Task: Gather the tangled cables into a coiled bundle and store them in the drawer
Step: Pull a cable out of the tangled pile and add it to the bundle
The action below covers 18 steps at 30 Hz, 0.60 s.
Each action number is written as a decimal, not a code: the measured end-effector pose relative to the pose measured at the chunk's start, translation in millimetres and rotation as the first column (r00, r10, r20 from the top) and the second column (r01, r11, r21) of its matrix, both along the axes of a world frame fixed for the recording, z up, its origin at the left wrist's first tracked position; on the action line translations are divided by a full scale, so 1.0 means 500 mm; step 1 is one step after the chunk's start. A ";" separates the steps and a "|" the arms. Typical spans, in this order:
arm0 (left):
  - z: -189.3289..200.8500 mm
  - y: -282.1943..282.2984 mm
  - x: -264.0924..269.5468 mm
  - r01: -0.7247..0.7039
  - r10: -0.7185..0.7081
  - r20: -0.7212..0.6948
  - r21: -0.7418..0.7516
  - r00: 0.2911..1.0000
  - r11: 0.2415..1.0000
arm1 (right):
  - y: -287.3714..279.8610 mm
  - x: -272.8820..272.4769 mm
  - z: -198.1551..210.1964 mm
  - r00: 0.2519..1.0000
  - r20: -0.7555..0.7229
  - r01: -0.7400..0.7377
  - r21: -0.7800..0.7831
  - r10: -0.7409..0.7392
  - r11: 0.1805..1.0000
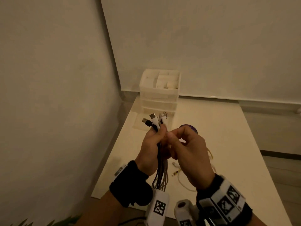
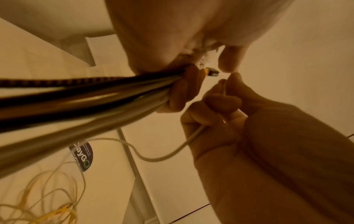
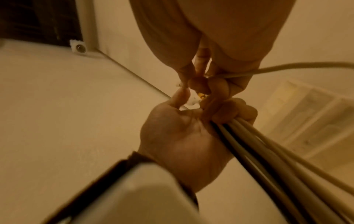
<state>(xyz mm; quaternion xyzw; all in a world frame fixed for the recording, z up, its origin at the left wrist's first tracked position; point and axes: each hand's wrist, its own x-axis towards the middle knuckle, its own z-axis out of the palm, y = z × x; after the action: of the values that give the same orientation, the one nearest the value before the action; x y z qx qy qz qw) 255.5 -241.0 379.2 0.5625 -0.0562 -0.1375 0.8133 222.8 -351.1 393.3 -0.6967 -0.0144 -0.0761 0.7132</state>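
My left hand [image 1: 154,141] grips a bunch of black and white cables [image 1: 161,176] upright above the table; their USB plugs [image 1: 154,121] fan out above the fist, and the strands [image 2: 80,97] [image 3: 268,144] hang down from it. My right hand [image 1: 184,144] is right beside it and pinches a thin white cable [image 2: 168,153] [image 3: 287,68], holding its yellow-collared plug [image 2: 209,72] at the top of the bunch. A white drawer unit [image 1: 158,98] stands at the table's far end, its bottom drawer [image 1: 153,124] pulled out.
Loose thin yellowish cables [image 2: 47,197] [image 1: 184,181] lie on the white table [image 1: 219,144] below my hands. A round dark purple object [image 1: 189,127] [image 2: 82,156] sits behind my right hand. Walls close in on the left and at the back.
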 end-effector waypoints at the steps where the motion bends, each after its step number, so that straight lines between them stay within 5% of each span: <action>1: 0.004 -0.003 -0.001 0.018 -0.019 -0.019 -0.009 1.000 1.000 | 0.001 0.000 0.001 1.000 -0.004 0.015 -0.032 -0.015 0.999; 6: 0.011 -0.013 -0.010 0.065 -0.066 -0.059 -0.008 0.996 0.998 | -0.008 0.008 0.001 0.994 -0.056 0.096 -0.038 -0.098 0.995; 11: 0.013 -0.043 0.008 0.020 -0.020 -0.003 0.191 1.000 0.981 | -0.009 0.022 -0.033 0.984 0.037 0.177 -0.264 -0.173 0.948; 18: -0.011 -0.031 0.026 -0.186 0.195 -0.012 0.235 0.981 0.954 | -0.024 0.006 -0.062 0.999 0.048 0.025 -0.488 -0.002 0.872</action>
<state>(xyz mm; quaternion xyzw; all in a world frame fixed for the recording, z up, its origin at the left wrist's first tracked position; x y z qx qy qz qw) 268.7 -256.6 373.5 0.6542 0.0290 -0.0739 0.7522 225.6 -363.0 362.2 -0.8523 -0.0447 -0.0911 0.5131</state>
